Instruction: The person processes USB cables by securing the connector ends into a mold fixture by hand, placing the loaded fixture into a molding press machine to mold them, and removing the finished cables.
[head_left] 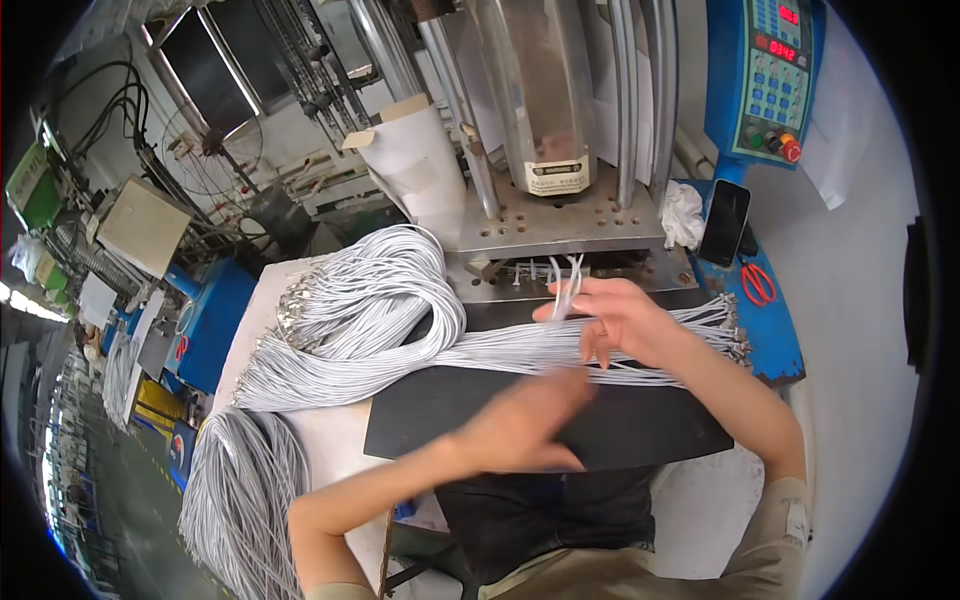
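My right hand [625, 322] is raised in front of the press opening, its fingertips closed on thin white cables [568, 288] that stand up from them in a short curve. My left hand [530, 420] is smeared by motion over the black mat [430, 415]; its thumb sticks out, but the other fingers are too blurred to read. Behind both hands, a long bundle of white cables [500, 348] lies across the mat. Metal fittings sit inside the mould opening [535, 272] just beyond my right fingertips.
A coiled pile of white cables [380, 285] rests at the left, and another bundle [245, 490] hangs off the table's left edge. Steel press columns [625, 110] rise ahead. At the right are a control panel [775, 90], a phone [725, 222] and red-handled scissors [758, 284].
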